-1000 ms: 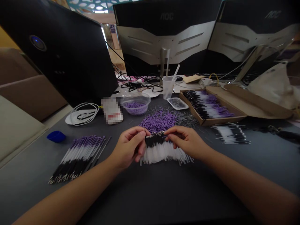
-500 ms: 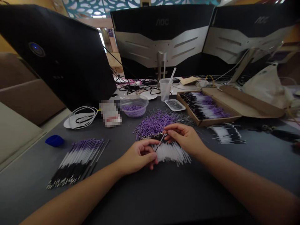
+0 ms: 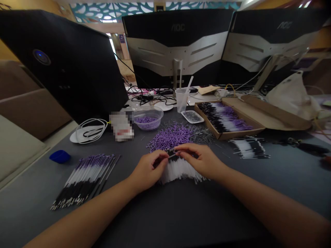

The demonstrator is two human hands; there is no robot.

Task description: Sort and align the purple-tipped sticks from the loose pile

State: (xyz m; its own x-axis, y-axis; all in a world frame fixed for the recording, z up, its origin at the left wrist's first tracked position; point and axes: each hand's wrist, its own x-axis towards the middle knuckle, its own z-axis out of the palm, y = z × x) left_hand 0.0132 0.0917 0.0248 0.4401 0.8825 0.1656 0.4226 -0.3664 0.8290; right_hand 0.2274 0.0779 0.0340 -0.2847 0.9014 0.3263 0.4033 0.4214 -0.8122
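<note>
A dark grey bench (image 3: 160,220) sits before two monitors (image 3: 181,38) and a black computer case (image 3: 64,62). Both hands meet over a heap of refills (image 3: 181,170): left hand (image 3: 147,170) and right hand (image 3: 200,160) pinch one thin refill (image 3: 172,155) between them, beside purple caps (image 3: 170,136)

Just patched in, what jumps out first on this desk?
Both hands, left hand and right hand, meet at mid-desk over a pile of black-and-white refill tubes, pinching one between them. Just behind lies a heap of purple caps. A finished purple-tipped bundle lies at left, and a filled cardboard box at right.
</note>
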